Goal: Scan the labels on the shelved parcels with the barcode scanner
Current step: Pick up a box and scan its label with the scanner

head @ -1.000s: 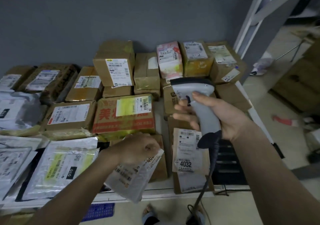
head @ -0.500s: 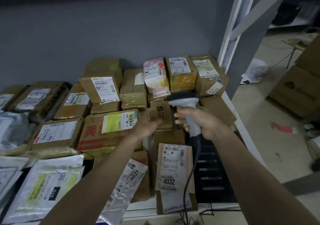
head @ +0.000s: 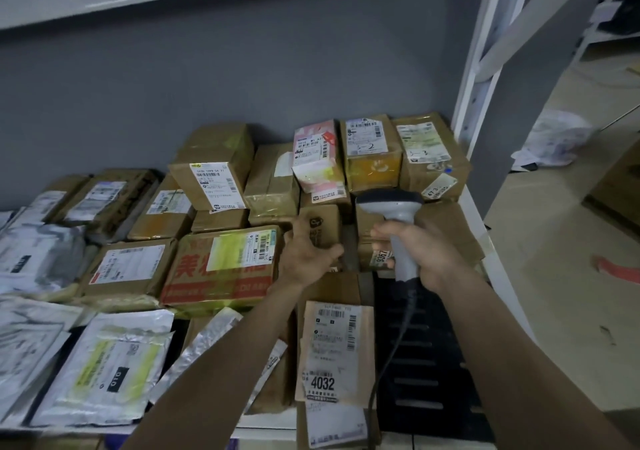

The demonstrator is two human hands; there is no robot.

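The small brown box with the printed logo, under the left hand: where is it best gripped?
Grip the small brown box across its left and right side faces, from the near side, as the left hand does. Neighbours crowd its back; a gap shows on its right.

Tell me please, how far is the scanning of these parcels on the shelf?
Nothing visible proves that any label is already scanned. In hand: the right hand grips the barcode scanner, and the left hand grips a small brown box, apparently turning it to find its label. Left: many labelled parcels wait, such as the red-printed box and the 4032 parcel.
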